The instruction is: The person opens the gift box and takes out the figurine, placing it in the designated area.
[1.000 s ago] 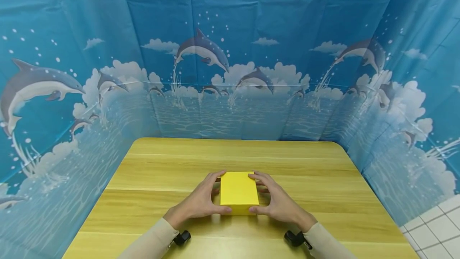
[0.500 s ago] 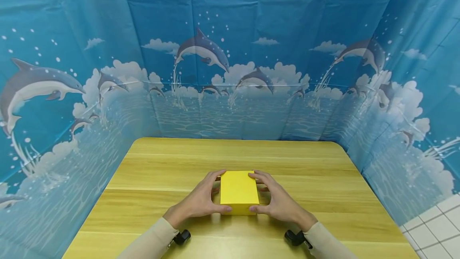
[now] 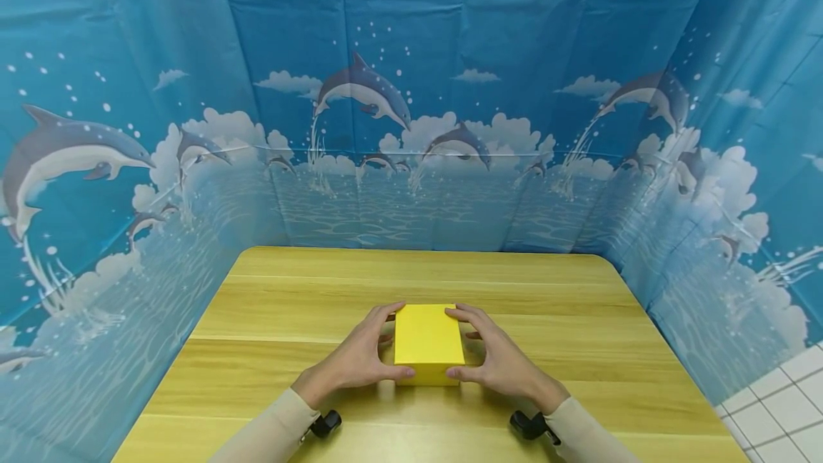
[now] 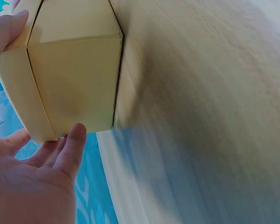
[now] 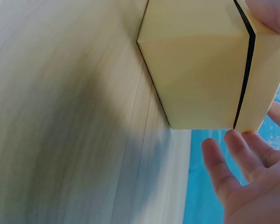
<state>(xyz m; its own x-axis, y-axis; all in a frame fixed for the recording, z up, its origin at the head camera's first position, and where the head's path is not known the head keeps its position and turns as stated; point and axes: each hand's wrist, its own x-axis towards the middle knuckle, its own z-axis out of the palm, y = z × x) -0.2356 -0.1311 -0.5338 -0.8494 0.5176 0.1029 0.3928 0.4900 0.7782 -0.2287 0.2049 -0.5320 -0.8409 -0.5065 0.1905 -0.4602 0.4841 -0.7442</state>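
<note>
A yellow lidded box stands near the front middle of the table, its lid [image 3: 428, 334] facing up. My left hand [image 3: 360, 356] holds the lid from the left, thumb on the near side and fingers at the far edge. From the right, my right hand [image 3: 500, 359] grips the same lid in the same manner. A dark gap separates lid and box base [image 5: 196, 84] in the right wrist view. The seam above the base [image 4: 79, 84] is a thinner line in the left wrist view. The inside of the box is hidden.
The wood-grain table [image 3: 289, 291] extends around the box on all sides. A blue dolphin-print curtain [image 3: 411, 206] hangs behind and along both sides. White floor tiles [image 3: 771, 413] show at the lower right.
The lid has risen very slightly between both hands, its top edge sitting a little higher than before. Hands and arms otherwise hold nearly the same pose.
</note>
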